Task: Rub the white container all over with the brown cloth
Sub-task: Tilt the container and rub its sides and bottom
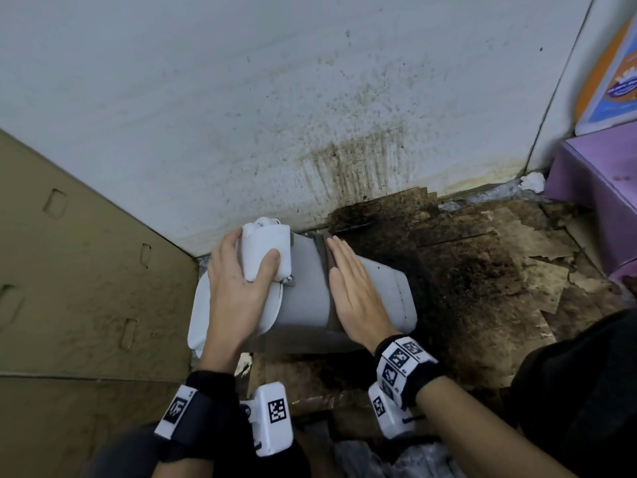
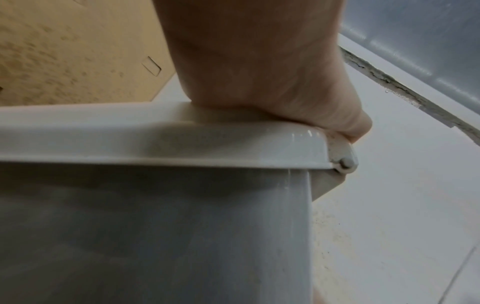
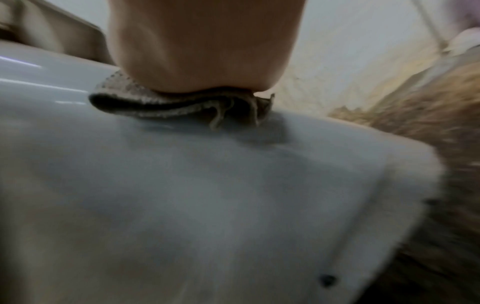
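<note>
The white container (image 1: 306, 291) lies on its side on the dirty floor, its lid end to the left. My left hand (image 1: 238, 270) grips the white lid handle (image 1: 265, 250), thumb over its front, fingers round its far side. Flat and with straight fingers, my right hand (image 1: 355, 288) presses the brown cloth (image 1: 326, 257) on the container's upper side; only a thin strip of cloth shows along the hand's left edge. In the right wrist view the cloth (image 3: 166, 105) bunches under the palm on the container (image 3: 207, 195). The left wrist view shows the lid rim (image 2: 155, 142) under my palm.
A stained white wall (image 1: 310, 98) stands just behind the container. A tan cardboard panel (image 1: 79, 270) stands close on the left. Torn, dark-stained cardboard (image 1: 482, 270) covers the floor to the right, with a purple box (image 1: 599, 174) at the far right.
</note>
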Demonstrator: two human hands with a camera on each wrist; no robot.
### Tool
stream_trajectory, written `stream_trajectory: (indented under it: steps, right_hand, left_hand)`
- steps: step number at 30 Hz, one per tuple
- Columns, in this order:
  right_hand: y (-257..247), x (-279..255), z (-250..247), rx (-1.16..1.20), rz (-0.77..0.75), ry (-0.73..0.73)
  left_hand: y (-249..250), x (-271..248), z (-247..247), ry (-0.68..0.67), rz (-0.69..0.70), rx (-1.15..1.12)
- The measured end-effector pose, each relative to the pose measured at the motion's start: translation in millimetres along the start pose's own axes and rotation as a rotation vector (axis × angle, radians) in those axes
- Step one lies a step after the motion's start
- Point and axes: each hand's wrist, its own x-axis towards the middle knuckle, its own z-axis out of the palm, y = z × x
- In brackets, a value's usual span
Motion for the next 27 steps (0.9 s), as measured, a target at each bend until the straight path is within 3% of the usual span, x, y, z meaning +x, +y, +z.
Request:
stream_trajectory:
  steps: [5, 8, 12, 18, 23, 27]
  right_hand:
    - [69.1, -10.2, -24.2, -0.039, 0.3, 0.004]
    - [74.1, -6.8, -21.8, -0.005, 0.359, 0.013]
    - [36.8, -2.4, -7.0, 0.012, 0.28, 0.078]
    - [-50.3, 0.4, 18.7, -0.027, -0.109, 0.078]
    - [-10.7, -3.9, 3.9, -0.059, -0.181, 0.064]
    - [58.6, -20.2, -16.1, -0.116, 0.011, 0.058]
  left_hand:
    - [2.6, -2.4, 3.9, 0.009, 0.018, 0.003]
    - [4.9, -3.3, 9.7, 0.008, 0.038, 0.036]
    - [4.9, -3.7, 9.4, 0.008, 0.033, 0.048]
    - [3.1, -2.2, 6.4, 0.006, 0.042, 0.041]
    - [-0.8, 1.6, 1.7, -0.025, 0.016, 0.026]
    - [-3.2, 7.3, -2.2, -0.009, -0.008, -0.027]
